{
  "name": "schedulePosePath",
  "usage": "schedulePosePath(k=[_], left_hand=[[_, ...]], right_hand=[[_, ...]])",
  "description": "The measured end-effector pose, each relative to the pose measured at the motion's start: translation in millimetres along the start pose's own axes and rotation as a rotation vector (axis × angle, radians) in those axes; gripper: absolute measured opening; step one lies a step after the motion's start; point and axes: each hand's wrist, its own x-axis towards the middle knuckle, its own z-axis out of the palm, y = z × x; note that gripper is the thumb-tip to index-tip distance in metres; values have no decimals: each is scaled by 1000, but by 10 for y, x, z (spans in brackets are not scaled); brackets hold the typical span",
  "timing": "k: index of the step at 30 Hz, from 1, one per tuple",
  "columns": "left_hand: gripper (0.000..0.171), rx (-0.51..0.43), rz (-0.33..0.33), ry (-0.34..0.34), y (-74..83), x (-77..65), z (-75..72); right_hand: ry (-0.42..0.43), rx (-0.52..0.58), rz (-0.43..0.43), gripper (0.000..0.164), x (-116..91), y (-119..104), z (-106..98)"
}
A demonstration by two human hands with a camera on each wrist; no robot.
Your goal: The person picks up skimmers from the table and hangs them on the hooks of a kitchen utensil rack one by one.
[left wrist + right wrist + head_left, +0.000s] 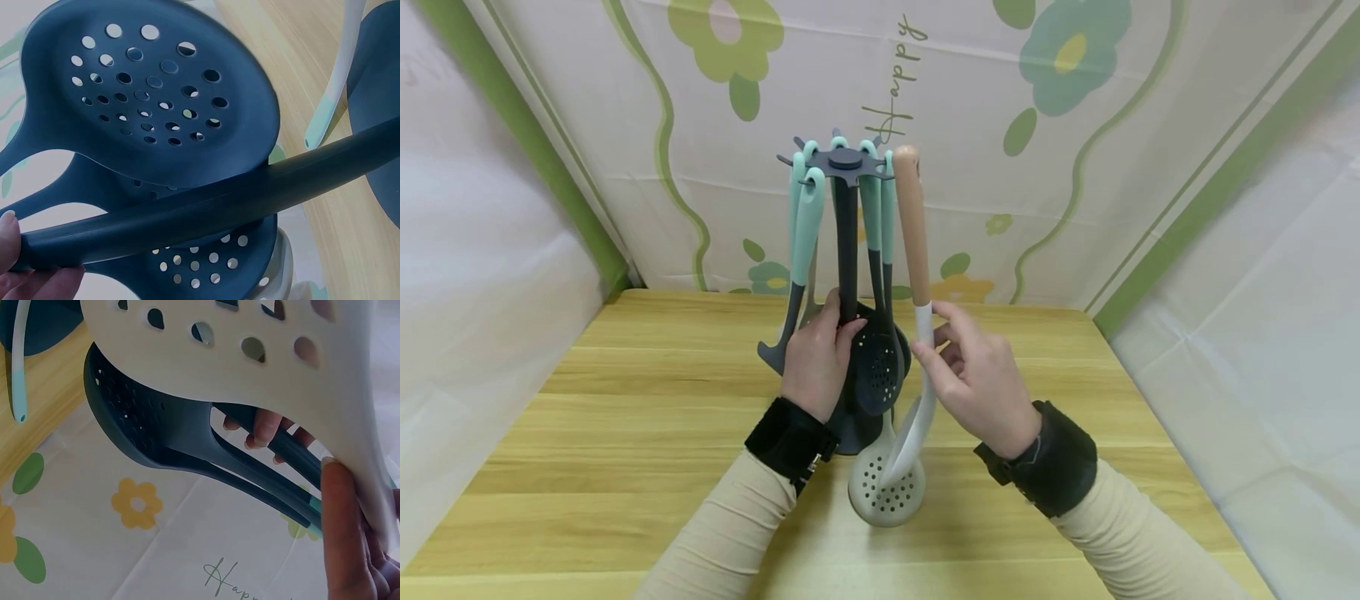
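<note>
My left hand (816, 362) grips the dark post (847, 242) of a utensil stand, below its hooked top. In the left wrist view fingertips show at the post's end. Several mint-handled dark utensils hang around it, among them a skimmer (880, 367) with round holes. Just right of the stand, my right hand (977, 375) pinches the white neck of a slotted turner (913, 225), its wooden handle pointing up. The right wrist view shows its white blade (262, 375) with teardrop-shaped slots. Below, a pale skimmer (887, 504) is partly covered by the turner.
The stand's dark round base (857, 437) rests on a wooden tabletop (662, 467). Beside the base in the left wrist view is a slim white handle (337, 69) with a mint tip. A flowered cloth (962, 83) hangs behind, with pale cloth at both sides.
</note>
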Motion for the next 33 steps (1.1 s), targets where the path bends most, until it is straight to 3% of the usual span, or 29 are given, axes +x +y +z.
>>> schedulePosePath(k=[33], left_hand=[[28,24,15,23,6,-11,7]], right_hand=[[1,6,-29,40,40,-9,126]])
